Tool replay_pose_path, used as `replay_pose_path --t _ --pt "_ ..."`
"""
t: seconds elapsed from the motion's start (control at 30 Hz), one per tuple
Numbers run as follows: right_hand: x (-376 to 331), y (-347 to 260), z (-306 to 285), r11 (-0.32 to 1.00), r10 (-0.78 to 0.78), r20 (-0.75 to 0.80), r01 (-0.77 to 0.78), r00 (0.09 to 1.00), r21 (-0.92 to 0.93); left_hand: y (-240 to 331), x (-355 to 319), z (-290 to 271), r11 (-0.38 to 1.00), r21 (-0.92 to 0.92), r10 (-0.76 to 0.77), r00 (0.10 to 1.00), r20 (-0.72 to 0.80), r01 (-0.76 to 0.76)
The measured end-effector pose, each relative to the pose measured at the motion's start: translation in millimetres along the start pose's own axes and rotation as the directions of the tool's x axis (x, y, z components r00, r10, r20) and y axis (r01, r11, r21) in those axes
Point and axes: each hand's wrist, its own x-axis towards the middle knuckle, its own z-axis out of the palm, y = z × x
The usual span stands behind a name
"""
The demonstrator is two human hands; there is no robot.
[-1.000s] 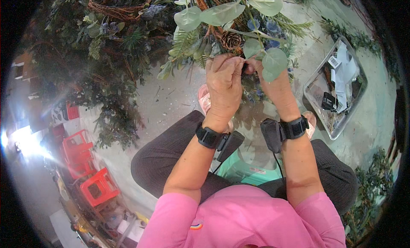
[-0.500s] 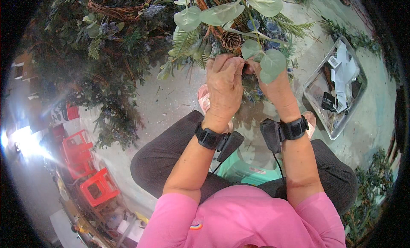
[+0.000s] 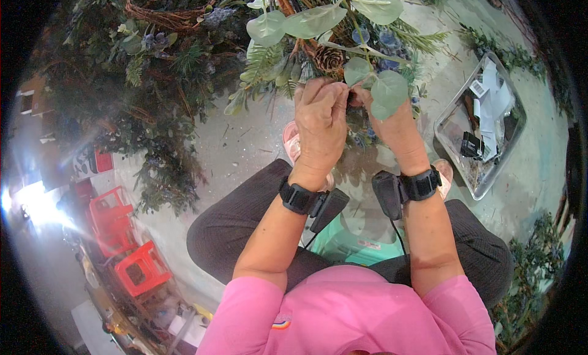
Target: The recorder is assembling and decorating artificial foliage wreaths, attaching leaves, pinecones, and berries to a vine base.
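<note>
White light (image 3: 38,202) flares far left, piled foliage (image 3: 92,110) sits dim, eucalyptus leaves (image 3: 313,22) look bright, and the fisheye rim darkens to black.

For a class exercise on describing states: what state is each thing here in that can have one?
Left hand: fingers bent, at the greenery
Right hand: partly behind round leaves
Pine cone: scales spread
Tray: uncovered, holding white pieces
Wrist straps: fastened
Green stool: partly covered
</note>
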Motion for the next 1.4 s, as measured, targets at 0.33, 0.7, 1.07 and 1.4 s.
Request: replay_pose_path --t 0.33,0.7,1.07,1.4 --pt "0.1 -1.4 -0.9 0.985 0.131 0.001 -0.130 0.991 0.114 -1.4 -2.5 2.0 0.999 -0.018 -0.042 0.999 0.003 0.042" --pt "-0.8 2.7 0.9 1.000 -0.011 -0.051 0.012 0.999 0.007 0.8 -1.8 1.5 0.989 -0.114 -0.094 0.995 0.014 0.095" --pt "-2.2 -2.0 -0.5 0.949 0.207 -0.073 -0.182 0.976 0.257 3.9 -2.8 0.4 0.980 -0.106 -0.166 0.986 0.021 0.167" --pt "-0.5 -5.7 -6.6 0.886 0.312 0.043 -0.307 0.949 0.348 3.6 -4.9 3.4 0.915 -0.292 -0.287 0.958 0.009 0.277"
